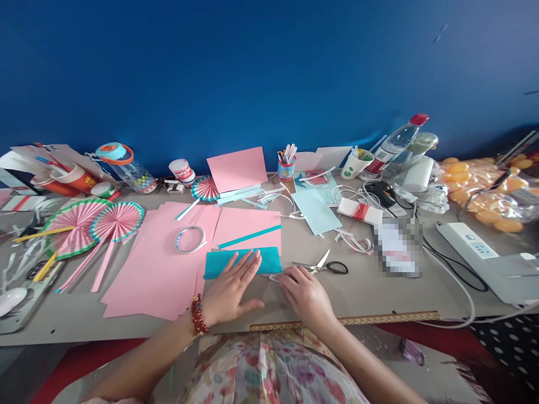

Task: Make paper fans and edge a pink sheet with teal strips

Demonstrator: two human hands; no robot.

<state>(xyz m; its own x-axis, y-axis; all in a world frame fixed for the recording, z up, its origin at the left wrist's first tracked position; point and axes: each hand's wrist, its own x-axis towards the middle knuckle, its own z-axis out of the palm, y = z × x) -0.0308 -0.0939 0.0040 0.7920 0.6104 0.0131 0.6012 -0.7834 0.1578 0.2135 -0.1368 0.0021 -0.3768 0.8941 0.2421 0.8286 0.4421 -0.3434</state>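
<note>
My left hand (233,286) lies flat with fingers stretched out on a teal paper sheet (269,260), which rests on the grey table (379,292) partly over pink paper sheets (160,269). A red bead bracelet is on that wrist. My right hand (304,290) sits just right of it with fingers curled, pinching a small pale thing at the teal sheet's lower edge; I cannot make out what it is. Scissors (326,265) lie just beyond my right hand.
A tape ring (190,239) lies on the pink paper. Pink paper fans (84,227) are at left, cups, a pen pot (286,164) and bottles (393,145) stand along the blue wall, a glue gun (384,192), a power strip (467,240) and cables at right.
</note>
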